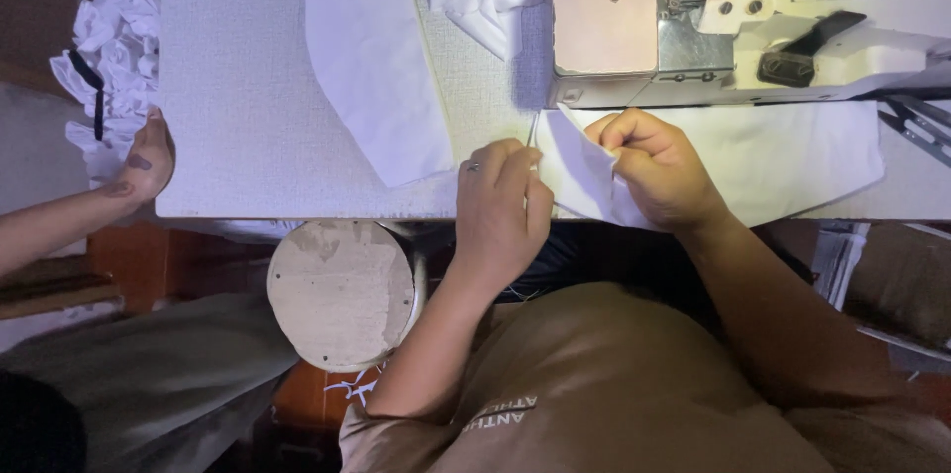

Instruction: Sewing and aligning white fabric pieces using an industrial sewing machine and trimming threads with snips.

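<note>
Head view: my right hand (659, 164) and left hand (503, 204) both pinch limp, light cloth (584, 176) at the table's (248, 116) near edge; I'd grip its folded corner.

Pale worktable (248, 116) under bright light, dim floor below

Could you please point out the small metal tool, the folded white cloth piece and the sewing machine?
small metal tool (532, 129), head view, on its thin shaft.
folded white cloth piece (580, 171), head view, on its flat middle.
sewing machine (693, 37), head view, on its metal front.
</note>
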